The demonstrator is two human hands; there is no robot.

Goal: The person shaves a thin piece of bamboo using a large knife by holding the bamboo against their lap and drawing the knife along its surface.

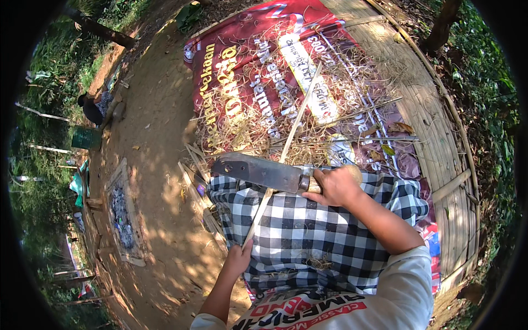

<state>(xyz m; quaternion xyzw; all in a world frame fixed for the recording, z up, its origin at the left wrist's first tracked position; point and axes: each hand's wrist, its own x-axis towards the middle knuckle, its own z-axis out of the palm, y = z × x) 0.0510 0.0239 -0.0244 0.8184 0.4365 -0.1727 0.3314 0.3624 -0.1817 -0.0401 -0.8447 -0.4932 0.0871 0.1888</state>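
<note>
My right hand [336, 186] is wrapped round the wooden handle of a broad-bladed machete [256, 171], whose dark blade points left above my lap. Under the blade runs a long, thin, pale bamboo strip [295, 126], slanting from lower left to upper right. Its near end is in my closed left hand [238, 258]. The blade crosses the strip and hides a short stretch of it; whether the two touch I cannot tell. A black-and-white checked cloth [308, 231] covers my legs beneath both.
Curly shavings [242, 124] litter a red printed banner [264, 33] spread over a bamboo-slat platform [423, 104]. Split bamboo pieces [202, 201] lie at its left edge. Farther left, a framed ash pit [122, 217] is set in the dirt ground, and a person [94, 110] is at the far left.
</note>
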